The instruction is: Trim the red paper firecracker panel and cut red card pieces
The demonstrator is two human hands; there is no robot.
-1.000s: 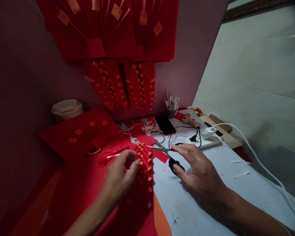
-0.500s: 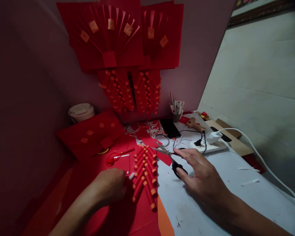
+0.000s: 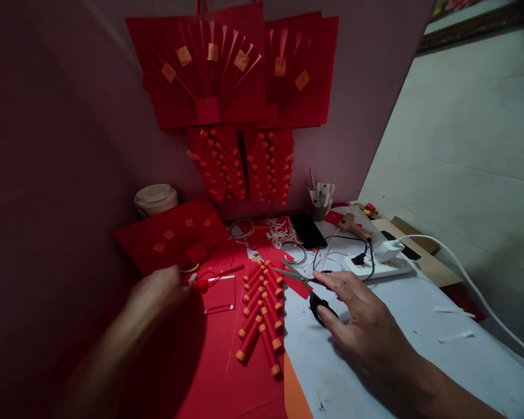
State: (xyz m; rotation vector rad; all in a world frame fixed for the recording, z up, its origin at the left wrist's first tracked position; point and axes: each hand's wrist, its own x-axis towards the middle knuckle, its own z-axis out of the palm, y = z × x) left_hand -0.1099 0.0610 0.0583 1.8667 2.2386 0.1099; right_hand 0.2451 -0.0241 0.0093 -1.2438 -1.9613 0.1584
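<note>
On the red-papered desk (image 3: 419, 349), our left hand (image 3: 157, 292), grip unclear, has left the firecrackers (image 3: 262, 308); our right hand (image 3: 367, 329) rests spread on the scissors (image 3: 294, 274).

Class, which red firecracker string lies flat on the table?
The firecracker string beside the black scissors; the left hanging string and right hanging string are on the wall.

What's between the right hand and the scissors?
Nothing visible. The right hand lies on the scissors, thumb and forefinger at the black handle loop. The paper firecracker string lies left of the blades.
</note>
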